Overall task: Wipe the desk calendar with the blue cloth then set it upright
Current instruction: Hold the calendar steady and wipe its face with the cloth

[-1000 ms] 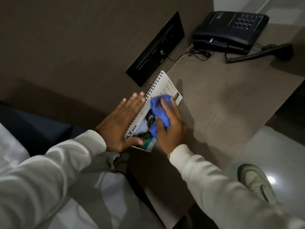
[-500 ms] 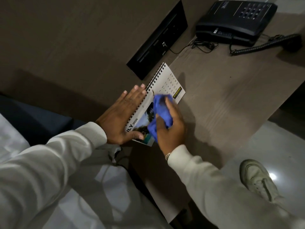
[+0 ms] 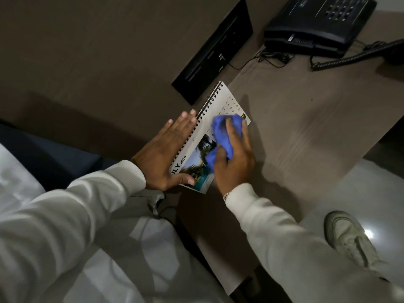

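Flat on the desk (image 3: pixel 306 132) lies the desk calendar (image 3: pixel 220 101), at 6 o'clock from the phone (image 3: pixel 317 25). Left hand (image 3: pixel 161 156) presses its spiral edge, fingers straight and together. Right hand (image 3: pixel 235 160) bunches the blue cloth (image 3: pixel 220 132) against the page.

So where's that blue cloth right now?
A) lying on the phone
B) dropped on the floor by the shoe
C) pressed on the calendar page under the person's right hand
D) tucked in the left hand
C: the blue cloth is bunched under the right hand on the face of the desk calendar, which lies flat on the desk, while the left hand lies flat along its spiral edge.
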Demonstrator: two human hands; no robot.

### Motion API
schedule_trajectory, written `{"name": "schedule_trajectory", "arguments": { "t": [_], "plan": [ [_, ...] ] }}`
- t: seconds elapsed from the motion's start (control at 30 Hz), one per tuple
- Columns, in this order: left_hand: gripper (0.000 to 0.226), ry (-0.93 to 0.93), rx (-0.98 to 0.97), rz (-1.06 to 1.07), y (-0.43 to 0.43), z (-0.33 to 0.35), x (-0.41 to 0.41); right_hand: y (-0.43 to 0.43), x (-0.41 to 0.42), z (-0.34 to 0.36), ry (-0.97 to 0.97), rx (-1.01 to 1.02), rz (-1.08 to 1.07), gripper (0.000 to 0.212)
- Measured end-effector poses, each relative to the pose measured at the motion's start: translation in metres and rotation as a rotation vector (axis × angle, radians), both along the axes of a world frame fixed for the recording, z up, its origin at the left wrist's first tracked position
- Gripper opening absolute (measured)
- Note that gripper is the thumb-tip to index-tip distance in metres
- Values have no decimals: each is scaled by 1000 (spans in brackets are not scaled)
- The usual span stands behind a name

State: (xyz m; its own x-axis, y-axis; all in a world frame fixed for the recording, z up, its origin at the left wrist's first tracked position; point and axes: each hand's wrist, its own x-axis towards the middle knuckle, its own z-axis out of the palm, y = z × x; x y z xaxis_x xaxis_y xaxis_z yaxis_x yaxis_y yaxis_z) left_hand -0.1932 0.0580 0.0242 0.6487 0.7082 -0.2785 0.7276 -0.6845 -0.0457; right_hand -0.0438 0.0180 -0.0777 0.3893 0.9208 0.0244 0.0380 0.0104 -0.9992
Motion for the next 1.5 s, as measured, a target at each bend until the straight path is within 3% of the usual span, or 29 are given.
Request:
{"name": "schedule_trajectory", "arguments": {
  "t": [0.1, 0.23, 0.37, 0.43, 0.67, 0.87, 0.97, 1.07, 1.27, 1.43, 1.5],
  "plan": [
    [122, -5, -14, 9, 1, 0, -1, -2, -10, 3, -115, 158, 167, 64],
    [121, -3, -12, -2, 2, 0, -3, -28, -12, -32, -270, 144, 337, 68],
    [120, -27, -20, -1, 1, 0, -2, -10, -3, -23, -145, -19, 97, 60],
    [121, -46, -29, 7, 1, 1, -2, 3, -4, -6, -115, 19, 35, 59],
    [119, -46, -28, -7, 1, 0, -3, -34, -14, -35, -330, 177, 359, 67],
    [121, -26, -28, 2, 1, 1, -1, -9, -11, -11, -234, 66, 147, 66],
    [119, -47, -19, -2, 2, 2, -2, -13, -24, -18, -339, 198, 281, 74],
    [119, -42, -9, -8, 2, 3, -3, -33, -21, -41, -452, 250, 315, 68],
    [120, -34, -4, -7, 2, 0, -2, -5, -17, -9, -279, 93, 94, 70],
    [119, -28, -5, -17, 3, -1, -3, -36, -16, -50, -583, 313, 268, 55],
    [120, -28, -5, -12, 2, -1, -3, -39, -12, -60, -553, 316, 323, 54]
  ]
}}
